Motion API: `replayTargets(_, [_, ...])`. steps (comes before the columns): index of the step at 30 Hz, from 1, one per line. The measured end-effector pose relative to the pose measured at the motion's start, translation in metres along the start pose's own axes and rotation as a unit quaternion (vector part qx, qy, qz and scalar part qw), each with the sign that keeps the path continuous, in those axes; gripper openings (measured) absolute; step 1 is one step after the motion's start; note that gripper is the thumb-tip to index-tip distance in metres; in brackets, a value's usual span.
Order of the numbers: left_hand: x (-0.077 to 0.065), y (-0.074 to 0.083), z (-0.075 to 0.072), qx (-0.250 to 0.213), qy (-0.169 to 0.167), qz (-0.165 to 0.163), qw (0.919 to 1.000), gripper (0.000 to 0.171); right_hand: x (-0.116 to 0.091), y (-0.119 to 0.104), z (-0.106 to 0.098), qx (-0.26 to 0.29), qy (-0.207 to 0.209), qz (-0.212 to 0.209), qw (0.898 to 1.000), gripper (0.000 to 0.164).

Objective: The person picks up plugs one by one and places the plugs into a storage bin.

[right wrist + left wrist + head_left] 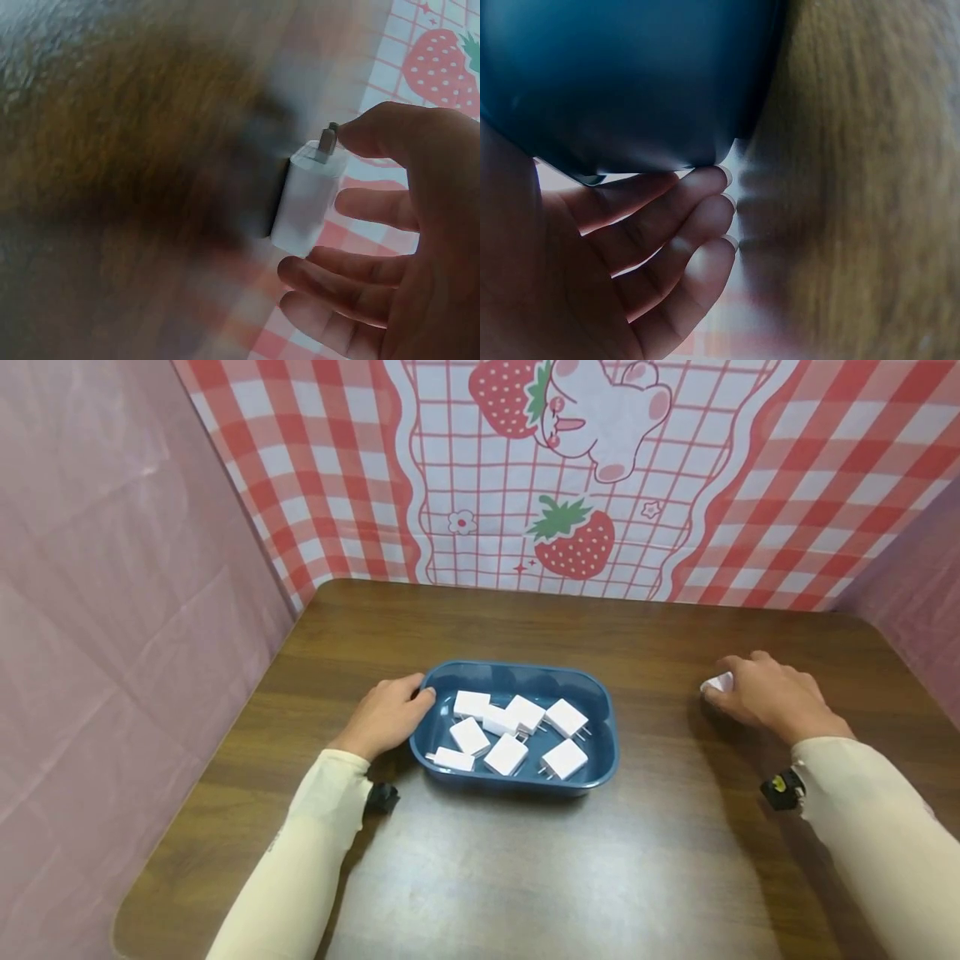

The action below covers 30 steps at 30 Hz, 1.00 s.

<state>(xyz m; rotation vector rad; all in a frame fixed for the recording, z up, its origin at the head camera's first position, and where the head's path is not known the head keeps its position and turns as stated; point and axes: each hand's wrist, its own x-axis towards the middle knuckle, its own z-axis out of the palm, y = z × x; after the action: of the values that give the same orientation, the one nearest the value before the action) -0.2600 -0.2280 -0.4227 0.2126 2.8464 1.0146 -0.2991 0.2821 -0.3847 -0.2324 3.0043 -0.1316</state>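
Observation:
A blue plastic tray (517, 783) stands on the table with several white plug chargers (506, 755) lying loose in it, some showing metal prongs. My left hand (386, 714) holds the tray's left end, thumb at the rim. In the left wrist view, the fingers (705, 217) of that hand lie along the outer wall, fingertips close to the tabletop. Well to the right of the tray, my right hand (776, 693) pinches one white charger (307, 199). In the right wrist view, the thumb is at its prongs and the other fingers are along its far side.
The brown wooden table (517, 877) has rounded corners. Behind it hangs a red-and-white checked cloth (480, 547) with strawberries, and a pink curtain (112, 652) hangs at the left. Dark devices are strapped at both wrists.

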Motion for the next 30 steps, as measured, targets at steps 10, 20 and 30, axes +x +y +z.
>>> replayTargets(10, [0.0013, -0.0004, 0.0004, 0.0, 0.004, 0.001, 1.0, 0.053, 0.0027, 0.0021, 0.0023, -0.004, -0.015, -0.002, 1.0, 0.07])
replayTargets(20, [0.0014, -0.0005, 0.0006, 0.004, 0.007, 0.008, 0.9999, 0.047, -0.0001, 0.0026, 0.0054, -0.01, -0.007, -0.017, 1.0, 0.061])
replayTargets(30, [-0.0001, 0.0003, -0.0002, 0.002, 0.0, 0.001, 1.0, 0.053, -0.006, 0.0047, 0.0067, -0.005, 0.01, -0.015, 1.0, 0.057])
